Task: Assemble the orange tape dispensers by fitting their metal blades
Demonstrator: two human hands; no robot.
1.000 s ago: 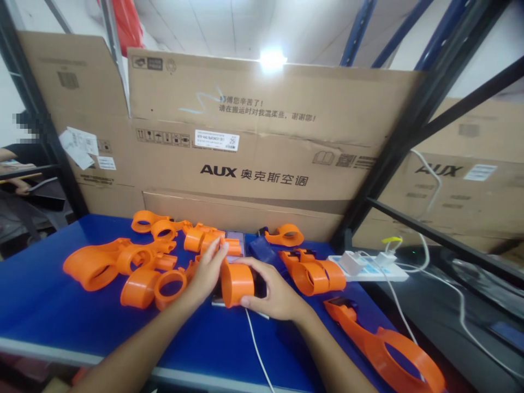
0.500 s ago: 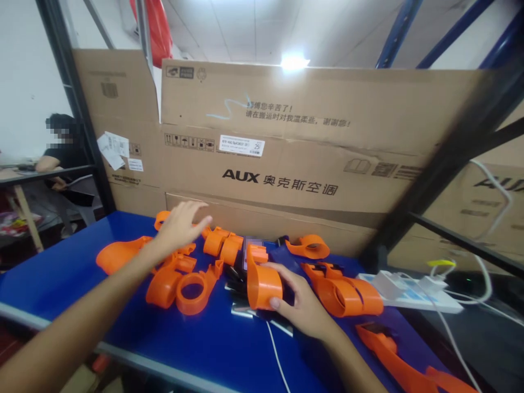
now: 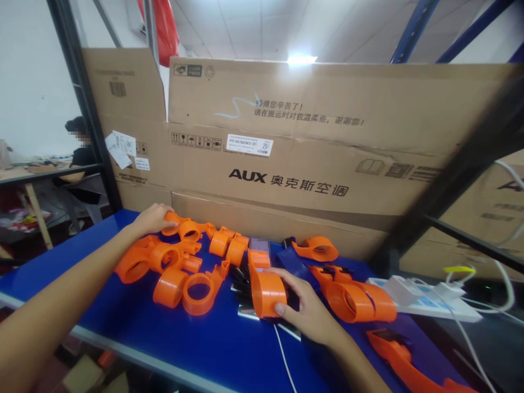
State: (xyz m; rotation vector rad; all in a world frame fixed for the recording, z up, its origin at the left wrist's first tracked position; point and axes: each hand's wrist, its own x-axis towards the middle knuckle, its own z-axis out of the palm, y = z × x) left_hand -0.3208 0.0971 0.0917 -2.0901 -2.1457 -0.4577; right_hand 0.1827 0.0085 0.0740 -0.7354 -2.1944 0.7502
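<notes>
My right hand (image 3: 305, 305) is closed around an orange plastic tape dispenser (image 3: 268, 295), thumb on its near side, fingers behind it partly hidden. Beneath it lie black strips (image 3: 242, 284) and flat metal-looking pieces (image 3: 249, 312) on the blue table. At the back left, my left hand (image 3: 153, 219) pinches the edge of another orange tape dispenser (image 3: 171, 225), and some of its fingers are hidden. Several more orange dispensers (image 3: 199, 295) lie close together between my hands, a few touching each other.
To the right are more orange dispensers with black parts (image 3: 356, 300) and a white power strip (image 3: 442, 305) with plugs and cables. A cardboard panel (image 3: 303, 153) stands behind the table. A seated person (image 3: 79, 150) is at another table, far left.
My left hand has moved left and down from above the pile onto a dispenser at the back left. The right hand keeps its hold. The view has shifted slightly.
</notes>
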